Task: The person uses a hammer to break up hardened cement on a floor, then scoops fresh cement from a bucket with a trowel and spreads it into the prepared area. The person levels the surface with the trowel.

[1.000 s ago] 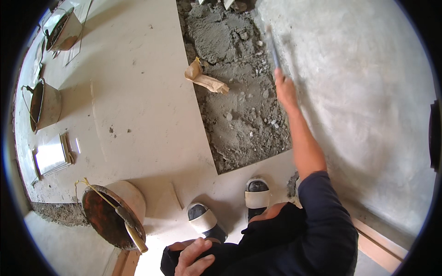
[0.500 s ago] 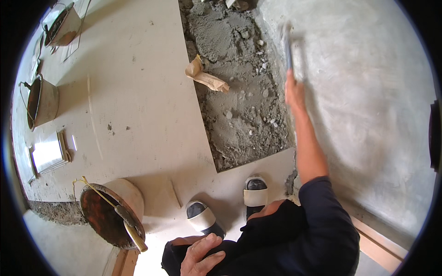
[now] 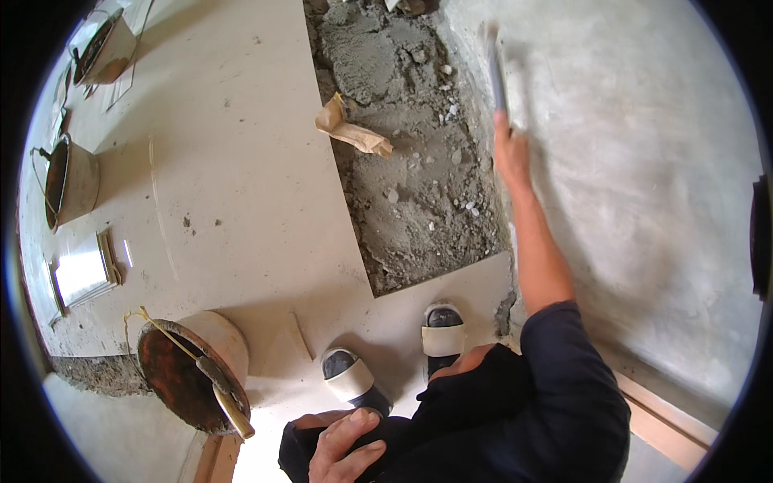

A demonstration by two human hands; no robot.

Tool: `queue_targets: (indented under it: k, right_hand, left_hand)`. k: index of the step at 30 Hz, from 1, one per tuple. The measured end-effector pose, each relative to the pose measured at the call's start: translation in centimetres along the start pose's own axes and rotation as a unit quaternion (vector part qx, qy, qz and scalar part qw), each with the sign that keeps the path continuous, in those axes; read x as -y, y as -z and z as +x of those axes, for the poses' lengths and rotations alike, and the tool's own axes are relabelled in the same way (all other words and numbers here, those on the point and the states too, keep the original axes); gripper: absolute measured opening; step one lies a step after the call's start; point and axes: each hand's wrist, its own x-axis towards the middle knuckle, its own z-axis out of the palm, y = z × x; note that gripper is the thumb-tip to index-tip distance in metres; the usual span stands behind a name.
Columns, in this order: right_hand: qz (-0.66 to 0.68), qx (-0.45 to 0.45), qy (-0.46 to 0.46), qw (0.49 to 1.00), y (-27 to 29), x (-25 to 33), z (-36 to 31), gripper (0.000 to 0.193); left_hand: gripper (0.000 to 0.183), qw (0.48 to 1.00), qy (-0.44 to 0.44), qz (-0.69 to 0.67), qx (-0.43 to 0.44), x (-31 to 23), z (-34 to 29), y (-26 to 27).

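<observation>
My right hand (image 3: 512, 153) is wrapped round the lower end of a slim grey tool (image 3: 498, 80). Its small pale head is blurred, so I cannot tell its exact kind; it lies close to the foot of the grey plastered wall (image 3: 636, 153). My right arm stretches forward along that wall. Nothing is held in my left hand (image 3: 345, 445), which rests on my left knee with its fingers lying over the dark trousers. Left of the tool is a strip of rough grey mortar (image 3: 419, 201), strewn with pale chips. A crumpled piece of brown paper (image 3: 354, 135) lies across its left edge.
Large pale floor tiles (image 3: 241, 185) border the mortar. Close by on the left, a bucket (image 3: 227, 338) carries a wooden-handled tool (image 3: 232, 412) across its rim. Farther left stand another bucket (image 3: 80, 181), a third bucket (image 3: 121, 52) and some stacked tile pieces (image 3: 84, 270).
The tool and my right hand have shifted slightly forward and left along the wall. The whole view has moved a little; my left hand stays on the knee.
</observation>
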Motion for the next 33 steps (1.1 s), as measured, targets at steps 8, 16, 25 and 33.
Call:
queue_targets:
  k: [8,16,25,33]
  right_hand:
    - [-0.135,0.004,-0.101,0.986,-2.5,-2.9,-2.4,0.074]
    - [0.116,0.024,-0.023,0.993,1.6,-0.3,-3.7,0.065]
    - [-0.026,-0.124,0.057,0.990,1.9,-4.0,-9.5,0.058]
    - [-0.006,0.054,-0.058,0.997,0.4,-8.4,-11.9,0.068]
  left_hand:
    - [0.053,1.000,0.000,0.008,0.030,-0.1,0.3,0.1]
    - [0.052,0.999,-0.022,-0.006,0.039,-0.1,-0.7,0.4]
    - [0.055,0.998,-0.019,0.054,0.039,-0.1,-0.5,0.4]
    - [0.062,0.998,-0.008,0.040,-0.037,-0.5,-3.4,-0.1]
